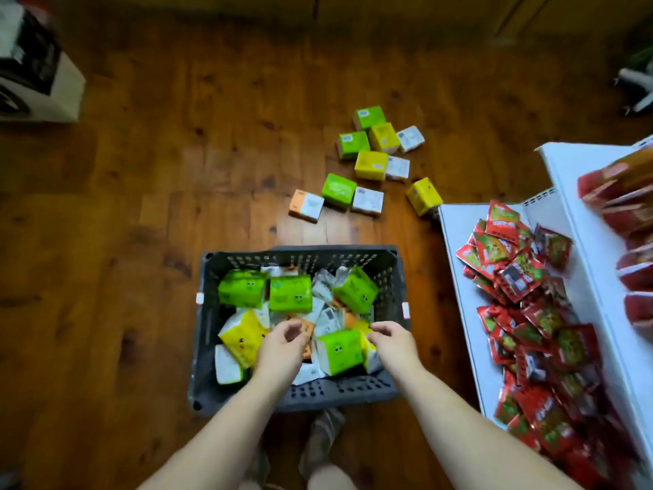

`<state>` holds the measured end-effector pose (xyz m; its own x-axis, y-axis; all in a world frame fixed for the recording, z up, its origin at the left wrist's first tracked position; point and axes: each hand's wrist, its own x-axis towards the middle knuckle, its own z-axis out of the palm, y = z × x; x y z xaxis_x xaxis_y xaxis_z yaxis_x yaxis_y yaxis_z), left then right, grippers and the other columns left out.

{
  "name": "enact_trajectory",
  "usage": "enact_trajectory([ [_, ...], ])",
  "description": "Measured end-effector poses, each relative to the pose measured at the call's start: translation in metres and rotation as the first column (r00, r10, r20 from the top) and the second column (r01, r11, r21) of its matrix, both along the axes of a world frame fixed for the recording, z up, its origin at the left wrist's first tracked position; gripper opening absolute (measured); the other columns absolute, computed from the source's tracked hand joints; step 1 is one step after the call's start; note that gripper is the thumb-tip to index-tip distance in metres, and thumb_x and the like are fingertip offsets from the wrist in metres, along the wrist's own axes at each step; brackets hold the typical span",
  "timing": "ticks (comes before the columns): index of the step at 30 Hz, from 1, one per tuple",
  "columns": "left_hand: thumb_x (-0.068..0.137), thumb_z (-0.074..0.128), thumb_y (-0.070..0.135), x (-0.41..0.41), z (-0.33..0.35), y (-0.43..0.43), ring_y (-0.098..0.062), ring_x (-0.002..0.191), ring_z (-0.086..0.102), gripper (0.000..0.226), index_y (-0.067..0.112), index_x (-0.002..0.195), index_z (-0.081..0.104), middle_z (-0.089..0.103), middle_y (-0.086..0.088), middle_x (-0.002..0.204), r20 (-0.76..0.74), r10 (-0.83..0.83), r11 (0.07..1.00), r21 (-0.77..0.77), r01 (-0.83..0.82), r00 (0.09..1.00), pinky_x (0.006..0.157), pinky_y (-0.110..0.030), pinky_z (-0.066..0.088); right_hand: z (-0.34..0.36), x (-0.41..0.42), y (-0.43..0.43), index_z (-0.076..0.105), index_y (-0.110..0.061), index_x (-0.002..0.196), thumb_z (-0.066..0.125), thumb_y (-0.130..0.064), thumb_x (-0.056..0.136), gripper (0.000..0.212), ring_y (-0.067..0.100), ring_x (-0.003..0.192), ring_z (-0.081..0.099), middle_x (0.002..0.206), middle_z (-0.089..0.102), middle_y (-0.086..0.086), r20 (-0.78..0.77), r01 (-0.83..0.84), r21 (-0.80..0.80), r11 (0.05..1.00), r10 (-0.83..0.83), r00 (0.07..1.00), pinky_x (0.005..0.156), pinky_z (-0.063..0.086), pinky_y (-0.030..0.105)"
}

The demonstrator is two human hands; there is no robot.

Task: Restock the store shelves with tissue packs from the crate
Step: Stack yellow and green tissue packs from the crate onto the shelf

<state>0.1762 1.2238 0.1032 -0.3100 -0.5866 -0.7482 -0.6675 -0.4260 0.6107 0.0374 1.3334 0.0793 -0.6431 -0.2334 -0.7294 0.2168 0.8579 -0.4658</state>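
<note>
A dark grey slotted crate [300,258] stands on the wooden floor below me, filled with several green, yellow, orange and white tissue packs. My left hand [282,346] hovers over the crate's middle beside a yellow pack [243,339], fingers loosely curled, holding nothing. My right hand [390,343] reaches in at the right, fingers bent down by a green pack [339,350]; whether it grips anything is hidden. Several more tissue packs [371,164] lie scattered on the floor beyond the crate.
A white store shelf [456,242] at the right holds a heap of red snack packets [523,277]; an upper shelf [565,178] carries more red packs. A white and black box [39,76] stands at the far left. My feet [319,440] are just behind the crate.
</note>
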Motion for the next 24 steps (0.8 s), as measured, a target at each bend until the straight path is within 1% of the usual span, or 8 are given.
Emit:
enact_trajectory([
  [3,0.090,0.053,0.001,-0.006,-0.088,0.008,-0.015,0.095,0.051,0.028,-0.003,0.118,0.057,0.060,-0.010,0.105,0.051,-0.036,0.993,0.110,0.030,0.998,0.064,-0.015,0.041,-0.081,-0.004,0.008,0.061,-0.005,0.117,0.061,-0.012,0.087,0.031,0.025,0.115,0.054,0.123,0.061,0.011,0.032,-0.011,0.116,0.993,0.007,0.999,0.093,0.039,0.029],
  [7,0.089,0.058,0.010,-0.009,-0.194,0.019,-0.022,0.102,0.056,0.029,0.005,0.117,0.059,0.061,-0.008,0.107,0.123,-0.121,0.972,0.215,0.093,0.985,0.088,-0.026,0.041,-0.184,-0.003,0.020,0.054,-0.003,0.127,0.060,-0.010,0.088,0.040,0.026,0.122,0.050,0.132,0.055,0.014,0.083,-0.030,0.205,0.978,0.013,0.996,0.097,0.036,0.028],
  [12,0.084,0.067,0.018,-0.017,-0.286,0.037,-0.019,0.099,0.055,0.045,0.009,0.124,0.047,0.056,-0.006,0.110,0.081,-0.140,0.933,0.343,0.104,0.987,0.074,-0.022,0.043,-0.275,0.002,0.026,0.045,-0.010,0.135,0.057,-0.009,0.085,0.052,0.033,0.121,0.050,0.133,0.053,0.017,0.049,0.008,0.293,0.956,-0.023,0.999,0.099,0.038,0.035],
  [15,0.071,0.080,0.021,-0.028,-0.318,0.050,-0.017,0.099,0.061,0.049,0.013,0.112,0.054,0.063,-0.007,0.111,-0.028,-0.095,0.901,0.423,0.098,0.995,0.087,-0.029,0.048,-0.298,0.008,0.023,0.041,-0.010,0.138,0.053,-0.009,0.085,0.054,0.035,0.124,0.046,0.136,0.049,0.017,-0.044,0.003,0.346,0.938,0.013,0.999,0.100,0.036,0.038],
  [17,0.051,0.085,0.032,-0.028,-0.348,0.063,-0.021,0.104,0.064,0.075,0.009,0.116,0.055,0.066,-0.009,0.115,-0.037,-0.052,0.901,0.429,0.063,0.998,0.097,-0.041,0.048,-0.302,0.011,0.022,0.033,-0.010,0.143,0.050,-0.010,0.086,0.059,0.035,0.129,0.040,0.144,0.039,0.015,-0.065,-0.006,0.390,0.921,0.034,0.997,0.103,0.032,0.036],
  [19,0.043,0.086,0.039,-0.030,-0.358,0.068,-0.023,0.104,0.064,0.084,0.007,0.115,0.056,0.067,-0.008,0.113,0.010,-0.026,0.918,0.397,0.020,1.000,0.097,-0.045,0.048,-0.302,0.009,0.024,0.036,-0.011,0.142,0.047,-0.008,0.087,0.056,0.036,0.127,0.040,0.142,0.038,0.016,-0.045,-0.017,0.397,0.918,0.038,0.998,0.104,0.031,0.036],
  [22,0.068,0.081,0.022,-0.033,-0.323,0.052,-0.023,0.101,0.059,0.052,0.008,0.110,0.053,0.062,-0.008,0.110,0.100,-0.024,0.943,0.332,-0.011,0.995,0.094,-0.035,0.046,-0.291,0.002,0.032,0.053,-0.011,0.129,0.046,-0.007,0.084,0.045,0.037,0.118,0.047,0.131,0.049,0.019,0.020,-0.021,0.330,0.944,0.015,1.000,0.098,0.037,0.037],
  [24,0.072,0.078,0.023,-0.030,-0.293,0.037,-0.026,0.101,0.057,0.046,0.008,0.108,0.052,0.059,-0.014,0.113,0.080,-0.055,0.933,0.358,0.023,0.995,0.088,-0.037,0.043,-0.265,0.000,0.036,0.058,-0.016,0.124,0.056,-0.018,0.084,0.040,0.033,0.117,0.049,0.128,0.053,0.016,0.049,0.039,0.247,0.968,-0.052,0.997,0.099,0.040,0.037],
])
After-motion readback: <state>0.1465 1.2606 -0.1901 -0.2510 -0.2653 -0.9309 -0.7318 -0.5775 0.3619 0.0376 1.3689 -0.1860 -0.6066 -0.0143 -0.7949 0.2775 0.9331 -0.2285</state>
